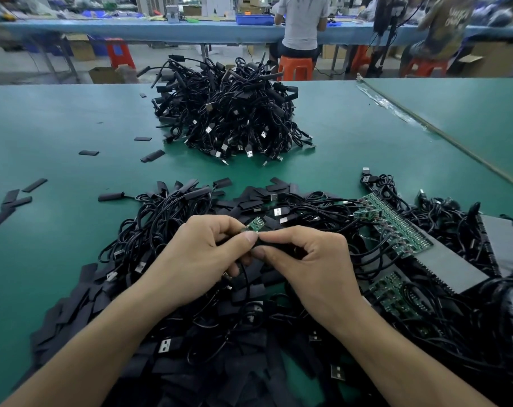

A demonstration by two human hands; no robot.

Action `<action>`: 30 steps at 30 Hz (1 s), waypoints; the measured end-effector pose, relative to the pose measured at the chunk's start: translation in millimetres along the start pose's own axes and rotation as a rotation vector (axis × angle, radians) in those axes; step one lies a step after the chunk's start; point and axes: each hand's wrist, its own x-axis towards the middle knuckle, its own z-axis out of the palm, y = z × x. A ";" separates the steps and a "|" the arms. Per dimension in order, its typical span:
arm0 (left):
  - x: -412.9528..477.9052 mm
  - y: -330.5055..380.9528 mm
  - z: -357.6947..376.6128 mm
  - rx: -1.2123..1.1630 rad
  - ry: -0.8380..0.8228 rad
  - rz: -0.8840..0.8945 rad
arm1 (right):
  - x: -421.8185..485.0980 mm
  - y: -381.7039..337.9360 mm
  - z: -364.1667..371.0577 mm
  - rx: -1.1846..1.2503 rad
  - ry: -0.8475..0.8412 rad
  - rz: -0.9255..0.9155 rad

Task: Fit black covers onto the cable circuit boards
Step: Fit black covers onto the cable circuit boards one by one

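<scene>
My left hand (204,254) pinches a small green circuit board (254,224) between thumb and fingers, just above the near heap of black cables. My right hand (306,257) meets it from the right, its fingers curled round a black cover (274,245) whose open end touches the board's near end. Most of the cover is hidden inside my right hand. Loose flat black covers (243,292) lie mixed with cables under both hands.
A tall pile of black USB cables (229,113) stands at the table's middle back. Strips of green boards with cables (396,227) lie to the right over grey panels (461,268). Stray covers (13,202) dot the green table (58,127) at left. People sit at a far bench.
</scene>
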 end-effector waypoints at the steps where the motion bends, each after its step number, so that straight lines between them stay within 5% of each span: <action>1: 0.1 -0.2 -0.2 -0.003 -0.003 -0.001 | 0.1 0.5 -0.1 -0.001 0.001 0.005; 12: 0.5 -5.6 -0.3 0.187 0.077 0.009 | 0.0 5.2 1.9 -0.172 0.018 0.027; 16: -3.1 -5.9 2.6 0.451 0.217 0.054 | 1.2 5.5 3.0 -0.663 -0.204 0.041; 20: -0.8 -6.7 3.0 0.424 0.287 0.082 | -1.8 4.1 8.5 -0.948 -0.349 0.049; 30: 0.6 -5.8 3.6 0.304 0.340 0.097 | -0.2 1.9 3.8 -0.764 -0.202 0.068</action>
